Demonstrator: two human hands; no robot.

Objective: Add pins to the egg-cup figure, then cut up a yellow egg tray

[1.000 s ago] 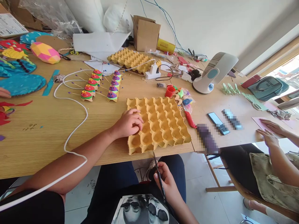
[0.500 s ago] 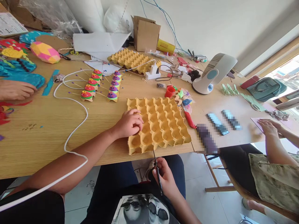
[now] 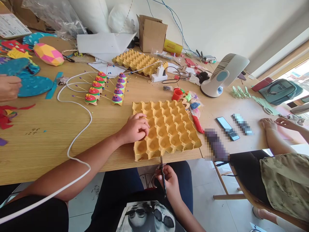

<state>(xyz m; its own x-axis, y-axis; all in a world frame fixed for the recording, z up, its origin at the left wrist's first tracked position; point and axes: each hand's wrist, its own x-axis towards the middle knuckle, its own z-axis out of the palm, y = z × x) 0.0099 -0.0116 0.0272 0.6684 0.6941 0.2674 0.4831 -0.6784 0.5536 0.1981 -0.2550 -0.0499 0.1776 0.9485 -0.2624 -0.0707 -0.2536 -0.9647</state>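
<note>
The left hand (image 3: 138,129) is grasping the left edge of the square, yellow, moulded-pulp egg tray (image 3: 167,125), which is lying on the brown wooden table (image 3: 108,124). The right hand (image 3: 171,183) is gripping the slim black scissors (image 3: 163,177), whose tip is pointing at the tray's near edge.

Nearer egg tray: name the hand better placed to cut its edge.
Probably the right hand: it holds scissors pointing at the front edge of the egg tray; the left hand rests on the tray's left side.
</note>
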